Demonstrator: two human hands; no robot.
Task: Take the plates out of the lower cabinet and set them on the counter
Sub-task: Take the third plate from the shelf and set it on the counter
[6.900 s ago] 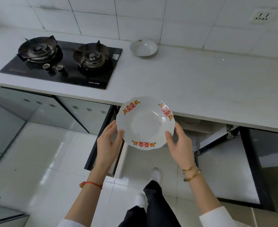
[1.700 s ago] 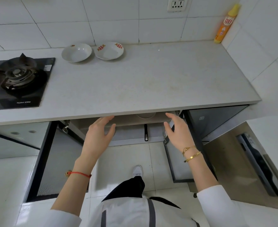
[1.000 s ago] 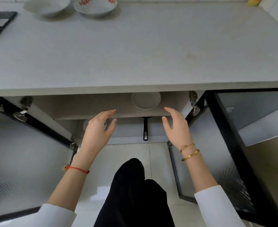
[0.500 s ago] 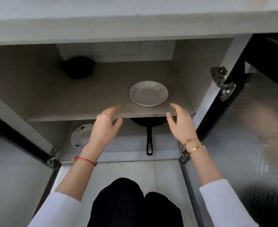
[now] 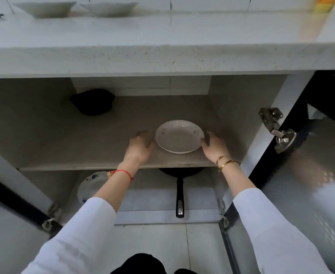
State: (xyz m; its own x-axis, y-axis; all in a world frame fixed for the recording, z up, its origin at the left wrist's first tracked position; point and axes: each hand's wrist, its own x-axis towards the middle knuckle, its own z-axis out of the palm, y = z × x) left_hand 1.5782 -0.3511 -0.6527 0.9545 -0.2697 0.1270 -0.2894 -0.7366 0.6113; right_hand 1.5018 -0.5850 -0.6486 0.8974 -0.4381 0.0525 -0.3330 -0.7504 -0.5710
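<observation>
A white plate (image 5: pixel 179 136) with small faint patterns lies on the upper shelf (image 5: pixel 83 147) of the open lower cabinet. My left hand (image 5: pixel 141 147) is at its left rim and my right hand (image 5: pixel 214 148) at its right rim, fingers spread, both at or just touching the edge; the plate rests on the shelf. Two white plates (image 5: pixel 44 8) (image 5: pixel 108 8) stand on the counter (image 5: pixel 162 36) at the back left. Another patterned plate (image 5: pixel 92 185) leans on the cabinet's bottom level, partly behind my left forearm.
A black pan (image 5: pixel 179 175) with a long handle sits below the shelf. A black object (image 5: pixel 93 101) lies at the shelf's back left. The right cabinet door (image 5: pixel 310 194) stands open with its hinge (image 5: pixel 277 129) exposed. A yellow bottle (image 5: pixel 324 3) stands at the counter's far right.
I have crouched lower and both hands have reached forward from the shelf's front edge to either side of the plate on the shelf.
</observation>
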